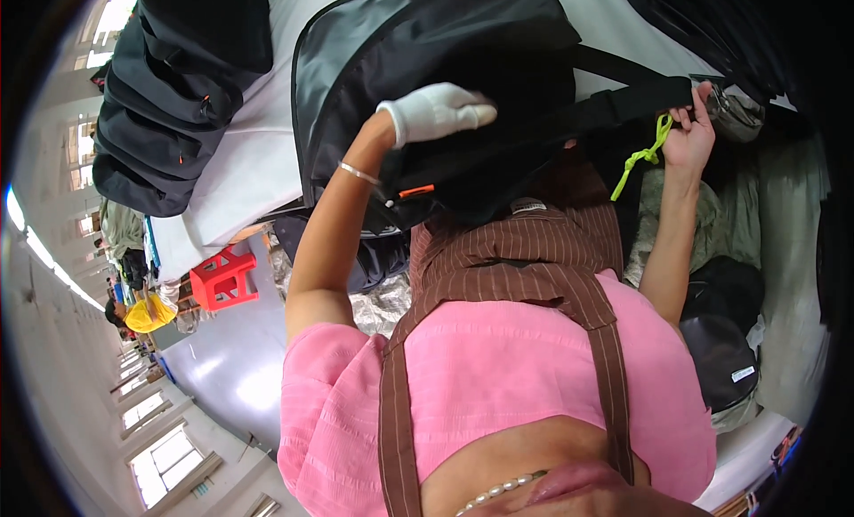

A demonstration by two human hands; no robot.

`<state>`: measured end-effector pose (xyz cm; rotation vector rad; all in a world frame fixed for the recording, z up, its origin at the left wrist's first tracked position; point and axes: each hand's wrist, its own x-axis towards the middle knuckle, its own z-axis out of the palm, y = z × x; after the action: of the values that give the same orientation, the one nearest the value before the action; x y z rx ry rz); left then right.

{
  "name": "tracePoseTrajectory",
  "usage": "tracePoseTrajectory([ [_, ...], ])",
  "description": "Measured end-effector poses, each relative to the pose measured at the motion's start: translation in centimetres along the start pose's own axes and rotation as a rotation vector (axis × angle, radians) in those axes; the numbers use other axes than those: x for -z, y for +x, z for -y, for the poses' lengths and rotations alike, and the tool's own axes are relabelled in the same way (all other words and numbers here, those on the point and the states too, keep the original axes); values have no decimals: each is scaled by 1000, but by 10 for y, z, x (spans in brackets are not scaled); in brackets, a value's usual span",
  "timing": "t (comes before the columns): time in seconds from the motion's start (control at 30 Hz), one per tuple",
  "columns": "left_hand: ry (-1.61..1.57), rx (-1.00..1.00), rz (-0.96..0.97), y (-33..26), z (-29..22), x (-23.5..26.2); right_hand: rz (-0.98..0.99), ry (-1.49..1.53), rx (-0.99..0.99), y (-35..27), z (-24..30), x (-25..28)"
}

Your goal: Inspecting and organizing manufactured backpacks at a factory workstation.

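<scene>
A large black bag [436,37] with a grey panel lies in front of me on the white table [253,126]. An orange zipper pull [416,191] shows at its near edge. Over the bag is my left hand [440,112], in a white glove, its fingers stretched out and slightly blurred, holding nothing; whether it touches the fabric I cannot tell. Off to the right, my bare right hand [689,136] pinches the end of a wide black strap [623,105], which runs taut from the bag. A neon yellow cord [642,157] hangs beside those fingers.
Several black bags [169,99] are piled at the far left of the table. A red plastic stool [224,279] stands on the floor to the left. More dark bags [716,357] and clear plastic wrapping lie at my right. A person in yellow [149,312] is farther off.
</scene>
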<state>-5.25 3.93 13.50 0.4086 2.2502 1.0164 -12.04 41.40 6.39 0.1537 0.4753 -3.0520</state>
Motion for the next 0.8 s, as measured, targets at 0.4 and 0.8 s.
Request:
tracePoseTrajectory([
  [0.4, -127, -215, -229, 54, -65, -59, 32, -135, 45, -1, -2, -36],
  [0.8, -871, -42, -350, 52, -66, -72, -28, -2079, 539, -55, -2, -45],
])
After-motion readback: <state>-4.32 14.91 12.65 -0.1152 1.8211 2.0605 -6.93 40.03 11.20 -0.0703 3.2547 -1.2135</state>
